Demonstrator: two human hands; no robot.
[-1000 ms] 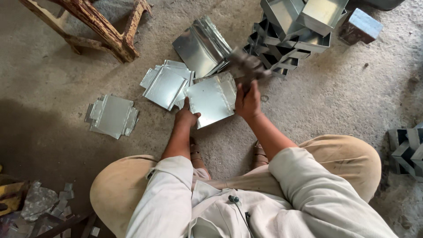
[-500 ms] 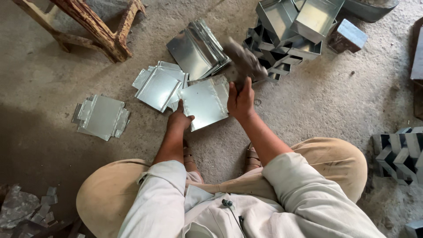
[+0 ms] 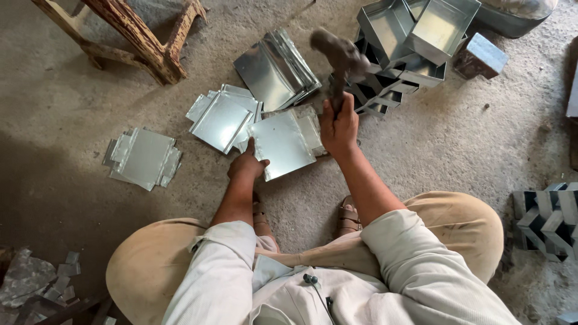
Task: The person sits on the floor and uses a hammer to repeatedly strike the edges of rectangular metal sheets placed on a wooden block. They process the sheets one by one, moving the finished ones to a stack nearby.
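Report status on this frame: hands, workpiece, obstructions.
Right hand grips raised hammer. Left hand pins flat metal sheet to floor. Sheet stacks and folded trays close by, none between.

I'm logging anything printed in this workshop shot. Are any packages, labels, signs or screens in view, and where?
None in view: no package, label, sign or screen.
Only bare metal: a sheet under the left hand, a hammer in the right hand, and open grey trays stacked at top right.
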